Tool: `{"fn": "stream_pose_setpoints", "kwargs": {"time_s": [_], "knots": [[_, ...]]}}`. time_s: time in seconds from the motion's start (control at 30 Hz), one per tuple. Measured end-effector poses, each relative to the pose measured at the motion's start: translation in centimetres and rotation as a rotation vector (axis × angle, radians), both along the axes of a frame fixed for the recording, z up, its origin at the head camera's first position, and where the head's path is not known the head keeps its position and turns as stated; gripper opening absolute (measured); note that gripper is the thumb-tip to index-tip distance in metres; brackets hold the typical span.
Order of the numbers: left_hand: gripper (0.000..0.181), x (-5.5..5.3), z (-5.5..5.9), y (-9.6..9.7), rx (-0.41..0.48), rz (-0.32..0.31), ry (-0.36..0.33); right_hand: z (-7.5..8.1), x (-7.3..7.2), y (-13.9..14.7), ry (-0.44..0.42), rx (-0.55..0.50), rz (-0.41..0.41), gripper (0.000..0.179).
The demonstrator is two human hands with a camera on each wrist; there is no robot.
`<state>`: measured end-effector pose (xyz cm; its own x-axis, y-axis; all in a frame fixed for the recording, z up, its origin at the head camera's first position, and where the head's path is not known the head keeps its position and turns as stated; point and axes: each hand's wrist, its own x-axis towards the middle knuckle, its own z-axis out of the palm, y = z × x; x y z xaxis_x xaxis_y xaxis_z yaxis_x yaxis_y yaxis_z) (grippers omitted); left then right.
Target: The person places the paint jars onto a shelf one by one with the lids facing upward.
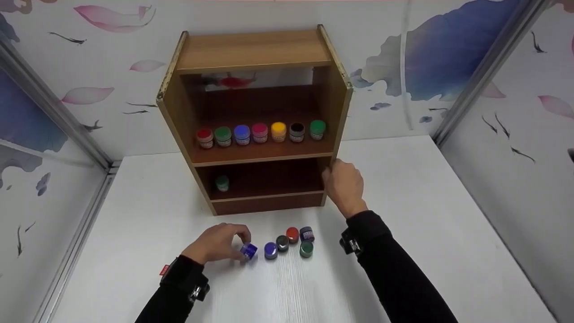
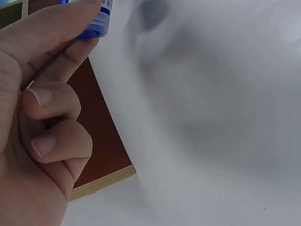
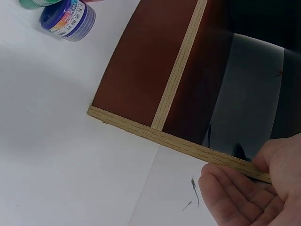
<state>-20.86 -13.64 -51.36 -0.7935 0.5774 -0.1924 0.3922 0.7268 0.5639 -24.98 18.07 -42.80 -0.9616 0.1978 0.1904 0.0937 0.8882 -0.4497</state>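
My left hand (image 1: 217, 242) pinches a small blue paint jar (image 1: 249, 250) between thumb and fingers, tilted just above the white table. The left wrist view shows the same blue jar (image 2: 99, 21) at the fingertips, partly cut off by the frame. My right hand (image 1: 345, 186) grips the right side panel of a wooden shelf unit (image 1: 253, 50). In the right wrist view, the thumb lies inside the panel edge (image 3: 188, 147) and the fingers outside it. Beside the held jar stand a purple-blue jar (image 1: 270, 250), a black jar (image 1: 282, 243), a red jar (image 1: 292, 234) and a green jar (image 1: 306, 249).
A dark purple jar (image 1: 307, 233) lies on its side at the cluster's right. Several jars line the middle shelf, from a red one (image 1: 205, 138) to a green one (image 1: 317, 129). One green jar (image 1: 222, 183) sits at the left of the lower shelf. Patterned walls enclose the table.
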Motion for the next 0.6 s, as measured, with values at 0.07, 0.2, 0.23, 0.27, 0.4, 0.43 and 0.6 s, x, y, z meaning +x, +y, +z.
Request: {"fn": "stream_pose_setpoints", "kwargs": {"time_s": [0.07,0.2,0.23,0.27,0.4,0.43,0.6], "knots": [[0.032,-0.11,0.05,-0.09,-0.008,0.029,0.025,-0.02,-0.02,0.02,0.0,-0.002,0.003,0.03],[0.029,-0.32,0.04,-0.23,-0.007,0.076,0.068,-0.06,-0.08,-0.02,-0.005,-0.007,0.003,0.03],[0.029,-0.36,0.04,-0.22,-0.002,0.084,0.078,-0.09,-0.11,-0.03,-0.007,-0.004,0.002,0.03],[0.029,-0.4,0.06,-0.2,0.003,0.092,0.086,-0.1,-0.11,-0.05,-0.009,0.0,0.0,0.029],[0.032,-0.47,0.31,0.05,0.024,0.139,0.102,-0.18,-0.13,-0.04,-0.006,0.02,-0.001,0.029],[0.032,-0.49,0.36,0.12,0.028,0.147,0.109,-0.2,-0.13,-0.03,-0.006,0.025,-0.002,0.029],[0.03,-0.57,0.46,0.38,0.056,0.167,0.089,-0.2,-0.12,0.05,-0.01,0.019,-0.005,0.03]]}}
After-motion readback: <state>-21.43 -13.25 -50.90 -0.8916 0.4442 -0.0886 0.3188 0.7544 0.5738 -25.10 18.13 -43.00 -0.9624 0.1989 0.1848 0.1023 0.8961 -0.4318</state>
